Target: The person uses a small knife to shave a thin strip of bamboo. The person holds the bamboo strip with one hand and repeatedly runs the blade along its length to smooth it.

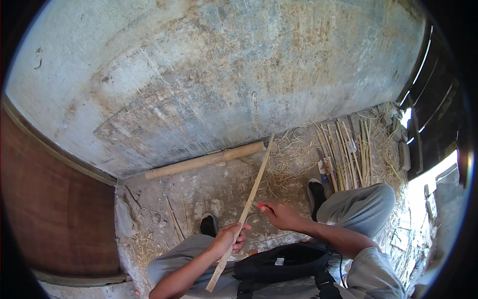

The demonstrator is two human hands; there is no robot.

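Observation:
A long pale bamboo strip point(257, 182) slants across the middle, its far end toward the wall and its near end over my lap. My left hand point(230, 240) is closed around its lower half. On the right, my right hand point(280, 215) is closed on a small knife with a red handle point(264, 205). The knife's short blade point(255, 203) meets the strip's right edge a little above my left hand. Much of the handle is hidden in my fingers.
A thick bamboo pole point(206, 160) lies along the stained wall point(209, 74). Several split bamboo strips point(348, 154) lie at the right among shavings point(284, 169). A brown wooden panel point(59, 199) stands at the left. A black bag point(281, 261) rests on my lap between my knees.

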